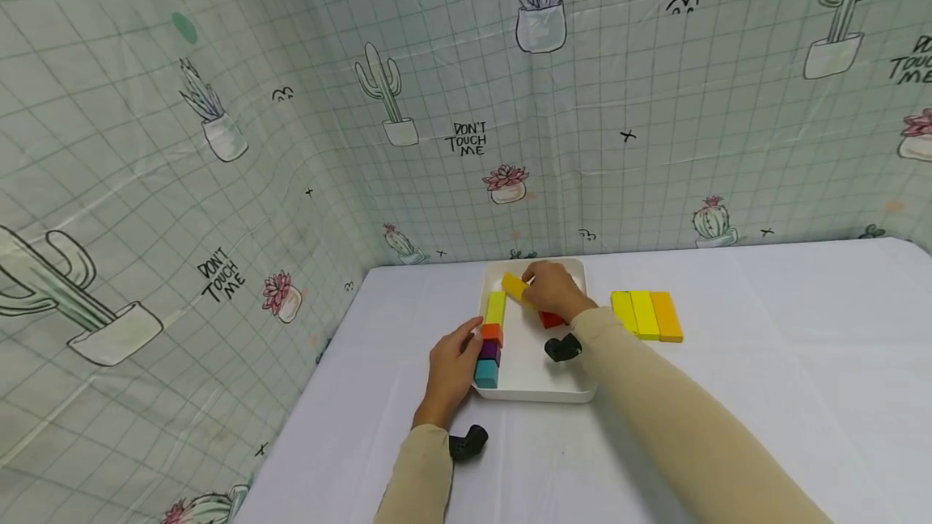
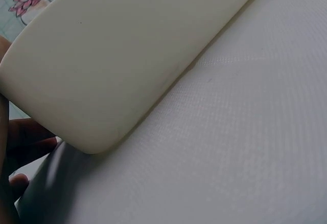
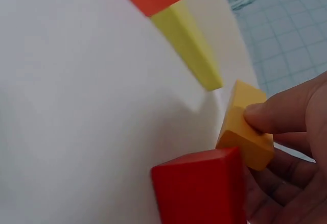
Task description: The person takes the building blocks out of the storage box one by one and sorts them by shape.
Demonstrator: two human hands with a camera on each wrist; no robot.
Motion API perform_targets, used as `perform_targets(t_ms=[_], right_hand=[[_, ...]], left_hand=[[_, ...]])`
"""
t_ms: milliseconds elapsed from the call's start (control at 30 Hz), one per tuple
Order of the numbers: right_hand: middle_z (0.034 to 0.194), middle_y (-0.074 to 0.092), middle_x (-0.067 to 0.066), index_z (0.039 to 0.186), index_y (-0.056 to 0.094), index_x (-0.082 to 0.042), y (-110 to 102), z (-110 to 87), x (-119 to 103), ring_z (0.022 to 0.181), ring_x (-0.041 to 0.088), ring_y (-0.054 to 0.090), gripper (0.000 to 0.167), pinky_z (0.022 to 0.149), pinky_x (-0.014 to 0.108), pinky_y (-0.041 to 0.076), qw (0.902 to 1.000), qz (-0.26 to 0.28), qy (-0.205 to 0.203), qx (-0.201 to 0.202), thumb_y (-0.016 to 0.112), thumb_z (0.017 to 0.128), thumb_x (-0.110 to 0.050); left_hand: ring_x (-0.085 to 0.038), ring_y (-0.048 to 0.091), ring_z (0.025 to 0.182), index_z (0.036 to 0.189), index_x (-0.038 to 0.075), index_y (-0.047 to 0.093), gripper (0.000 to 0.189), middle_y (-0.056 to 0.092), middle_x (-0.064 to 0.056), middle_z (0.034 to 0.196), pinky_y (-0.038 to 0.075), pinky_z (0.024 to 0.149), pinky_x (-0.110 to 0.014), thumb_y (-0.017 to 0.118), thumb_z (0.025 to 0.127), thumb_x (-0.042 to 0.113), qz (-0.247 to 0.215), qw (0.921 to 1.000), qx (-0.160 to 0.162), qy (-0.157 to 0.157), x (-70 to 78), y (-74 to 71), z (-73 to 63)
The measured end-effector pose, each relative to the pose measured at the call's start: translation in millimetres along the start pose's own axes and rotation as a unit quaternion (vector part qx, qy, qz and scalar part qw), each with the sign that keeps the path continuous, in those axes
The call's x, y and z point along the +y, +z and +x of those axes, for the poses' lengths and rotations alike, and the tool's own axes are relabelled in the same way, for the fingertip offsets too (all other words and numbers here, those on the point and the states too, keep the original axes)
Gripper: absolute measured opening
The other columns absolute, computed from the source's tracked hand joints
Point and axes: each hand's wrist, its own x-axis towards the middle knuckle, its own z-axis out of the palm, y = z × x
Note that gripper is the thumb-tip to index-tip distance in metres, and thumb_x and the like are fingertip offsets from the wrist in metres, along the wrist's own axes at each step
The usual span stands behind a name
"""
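My right hand (image 1: 557,291) is over the far end of a white tray (image 1: 539,396), pinching a yellow-orange block (image 3: 242,124) between thumb and fingers. The block is tilted, near the far end of a lime-yellow block (image 1: 496,310). Close beneath this hand is a red block (image 3: 199,188), partly hidden in the head view. Along the tray's left side, an orange block (image 1: 492,334), a purple block (image 1: 489,351) and a teal block (image 1: 486,373) line up with the lime-yellow one. My left hand (image 1: 450,366) rests at the tray's left wall, fingers loosely extended.
To the right of the tray, several yellow and orange blocks (image 1: 644,315) lie side by side on the white tablecloth (image 1: 764,362). A grid-patterned cactus curtain (image 1: 626,184) hangs behind and on the left. A black wrist device (image 1: 562,348) sits under the right sleeve.
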Motion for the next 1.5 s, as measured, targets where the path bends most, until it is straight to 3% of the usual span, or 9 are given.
perform_targets(t_ms=[167,300,433,633,800,1033,1233,1333,1500], right_hand=[[0.118,0.064,0.017,0.126,0.063,-0.001,-5,-2.5,0,0.097,0.029,0.062,0.037,0.086,0.039,0.057,0.9984,0.047,-0.022,0.022,0.066,0.091,-0.012],[0.118,0.064,0.017,0.127,0.063,-0.002,-6,-8.6,-2,0.095,0.029,0.063,0.037,0.081,0.036,0.059,0.9968,0.074,-0.02,0.024,0.066,0.091,-0.012],[0.116,0.064,0.018,0.129,0.061,-0.001,-7,-16.0,2,0.09,0.027,0.065,0.039,0.077,0.034,0.06,0.9906,0.135,-0.012,0.015,0.065,0.093,-0.013],[0.125,0.059,0.019,0.137,0.055,-0.004,-12,-18.8,12,0.096,0.029,0.066,0.045,0.081,0.033,0.059,0.9599,0.277,0.034,-0.025,0.066,0.096,-0.015],[0.132,0.054,0.019,0.146,0.046,-0.009,-18,-26.9,14,0.099,0.03,0.065,0.055,0.087,0.033,0.057,0.9362,0.342,0.06,-0.055,0.067,0.096,-0.017],[0.137,0.047,0.023,0.157,0.032,-0.015,-23,-37.6,19,0.1,0.033,0.065,0.069,0.084,0.035,0.058,0.9215,0.382,0.038,-0.057,0.063,0.095,-0.011],[0.139,0.045,0.027,0.161,0.021,-0.022,-24,-45.6,28,0.111,0.035,0.058,0.08,0.094,0.042,0.053,0.9115,0.409,0.01,-0.041,0.06,0.093,-0.005],[0.133,0.05,0.026,0.161,0.022,-0.024,-25,-49.2,31,0.109,0.033,0.059,0.081,0.096,0.041,0.053,0.9097,0.414,0.011,-0.028,0.061,0.093,-0.005],[0.116,0.058,0.022,0.16,0.023,-0.018,-30,-55.2,32,0.097,0.028,0.064,0.081,0.088,0.036,0.057,0.9013,0.433,0.011,-0.01,0.065,0.091,-0.004]], left_hand=[[-0.028,0.057,0.116,0.137,0.026,0.064,0.036,0.066,-0.008,0.125,0.043,0.104,-0.054,0.053,0.103,0.028,0.002,1.0,0.006,0.008,-1.1,-1.6,0.9],[-0.028,0.057,0.116,0.137,0.026,0.064,0.036,0.066,-0.009,0.124,0.042,0.105,-0.054,0.054,0.102,0.028,-0.003,1.0,0.004,0.006,-3.0,-2.0,-1.3],[-0.029,0.057,0.118,0.138,0.027,0.063,0.036,0.065,-0.009,0.125,0.042,0.105,-0.055,0.054,0.103,0.029,-0.006,1.0,0.002,-0.003,-5.1,1.0,-5.4],[-0.029,0.056,0.119,0.139,0.028,0.062,0.037,0.064,-0.009,0.127,0.042,0.105,-0.056,0.053,0.103,0.028,-0.005,0.9999,0.0,-0.01,-3.0,3.0,-5.3],[-0.029,0.056,0.119,0.138,0.027,0.063,0.036,0.064,-0.008,0.128,0.043,0.105,-0.056,0.054,0.103,0.028,-0.004,0.9999,0.003,-0.009,-0.4,2.8,-4.2],[-0.028,0.056,0.119,0.138,0.027,0.063,0.036,0.064,-0.008,0.128,0.043,0.105,-0.055,0.054,0.103,0.028,-0.004,0.9999,0.003,-0.013,0.2,3.2,-2.6],[-0.029,0.056,0.12,0.139,0.026,0.063,0.036,0.064,-0.009,0.129,0.042,0.105,-0.056,0.053,0.103,0.027,0.001,1.0,0.004,-0.008,-0.1,3.4,-1.4],[-0.03,0.055,0.122,0.14,0.028,0.061,0.037,0.063,-0.008,0.132,0.042,0.105,-0.056,0.053,0.104,0.029,0.001,0.9999,0.001,-0.017,-0.3,3.8,-0.5],[-0.03,0.055,0.122,0.14,0.028,0.061,0.037,0.063,-0.008,0.131,0.043,0.104,-0.056,0.053,0.103,0.028,-0.005,0.9998,0.003,-0.02,0.8,4.0,-0.3]])
